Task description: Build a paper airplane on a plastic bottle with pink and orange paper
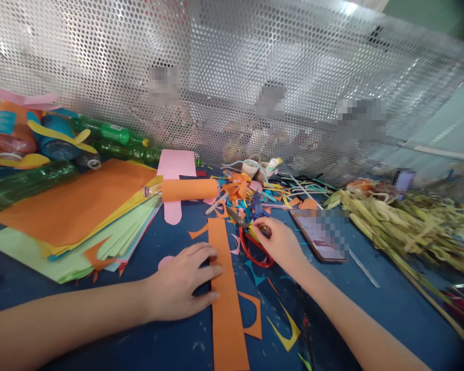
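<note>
A long orange paper strip (226,304) lies lengthwise on the blue table (371,309). My left hand (183,283) rests flat on the strip's left edge, fingers stretched out over it. My right hand (280,239) reaches past the strip with its fingers curled on the red-and-yellow-handled scissors (255,247), whose blades point toward a pile of paper scraps (247,193). A phone (319,234) lies just right of that hand.
A stack of orange, yellow and green paper sheets (73,216) lies at left, with green plastic bottles (112,136) behind. An orange-wrapped roll (187,189) rests on pink paper. Dried plant stalks (402,221) fill the right. A perforated metal screen (232,67) closes the back.
</note>
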`<control>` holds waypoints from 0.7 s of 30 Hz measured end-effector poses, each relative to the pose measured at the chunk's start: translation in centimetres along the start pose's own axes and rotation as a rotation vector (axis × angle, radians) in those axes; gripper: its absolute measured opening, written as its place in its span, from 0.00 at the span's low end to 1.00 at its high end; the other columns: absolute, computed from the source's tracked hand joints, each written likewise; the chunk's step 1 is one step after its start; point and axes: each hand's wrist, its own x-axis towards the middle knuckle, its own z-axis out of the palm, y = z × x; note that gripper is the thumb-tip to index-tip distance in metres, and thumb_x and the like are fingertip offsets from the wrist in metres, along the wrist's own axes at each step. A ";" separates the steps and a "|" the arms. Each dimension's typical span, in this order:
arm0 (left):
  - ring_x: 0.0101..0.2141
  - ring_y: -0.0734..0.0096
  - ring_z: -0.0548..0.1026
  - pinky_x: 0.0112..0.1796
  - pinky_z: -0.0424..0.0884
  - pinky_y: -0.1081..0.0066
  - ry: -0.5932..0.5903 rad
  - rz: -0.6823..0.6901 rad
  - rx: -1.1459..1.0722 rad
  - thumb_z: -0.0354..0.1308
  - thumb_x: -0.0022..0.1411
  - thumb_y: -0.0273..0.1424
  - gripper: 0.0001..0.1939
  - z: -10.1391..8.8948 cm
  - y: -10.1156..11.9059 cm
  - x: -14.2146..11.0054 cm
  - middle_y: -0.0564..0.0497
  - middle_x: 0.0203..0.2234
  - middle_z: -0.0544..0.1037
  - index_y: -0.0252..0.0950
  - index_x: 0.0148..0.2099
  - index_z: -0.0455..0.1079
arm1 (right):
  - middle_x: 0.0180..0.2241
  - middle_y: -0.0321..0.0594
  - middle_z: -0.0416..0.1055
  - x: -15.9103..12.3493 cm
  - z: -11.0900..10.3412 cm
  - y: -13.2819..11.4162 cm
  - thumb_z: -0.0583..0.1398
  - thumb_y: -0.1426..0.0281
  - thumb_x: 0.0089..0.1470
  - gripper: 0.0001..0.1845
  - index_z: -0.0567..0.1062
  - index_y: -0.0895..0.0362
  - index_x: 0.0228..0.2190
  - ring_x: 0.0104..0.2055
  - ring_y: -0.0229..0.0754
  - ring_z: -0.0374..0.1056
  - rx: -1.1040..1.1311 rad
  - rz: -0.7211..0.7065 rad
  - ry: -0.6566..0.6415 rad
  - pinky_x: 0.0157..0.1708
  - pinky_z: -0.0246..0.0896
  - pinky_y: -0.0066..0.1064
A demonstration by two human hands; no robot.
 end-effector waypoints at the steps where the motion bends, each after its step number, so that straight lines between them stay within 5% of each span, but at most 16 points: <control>1: 0.52 0.57 0.60 0.50 0.63 0.58 0.003 -0.001 0.003 0.52 0.58 0.36 0.17 0.0 0.0 0.0 0.43 0.48 0.64 0.37 0.49 0.66 | 0.29 0.38 0.71 0.0 0.1 0.1 0.56 0.69 0.51 0.05 0.71 0.55 0.31 0.33 0.43 0.67 -0.025 -0.015 0.007 0.32 0.60 0.31; 11: 0.51 0.58 0.62 0.51 0.62 0.60 0.011 0.115 0.026 0.48 0.61 0.37 0.19 -0.3 0.1 0.0 0.41 0.47 0.66 0.35 0.52 0.63 | 0.33 0.39 0.70 2.7 -0.3 -1.0 0.52 0.70 0.57 0.09 0.72 0.55 0.35 0.37 0.42 0.65 -0.115 -0.215 -0.010 0.38 0.59 0.32; 21: 0.50 0.58 0.63 0.52 0.61 0.60 0.021 0.133 0.052 0.47 0.62 0.36 0.17 -0.4 0.0 -0.1 0.43 0.44 0.69 0.34 0.50 0.65 | 0.33 0.42 0.67 9.6 3.5 -5.3 0.55 0.73 0.56 0.11 0.75 0.54 0.39 0.40 0.44 0.60 -0.272 -0.506 -0.181 0.35 0.57 0.31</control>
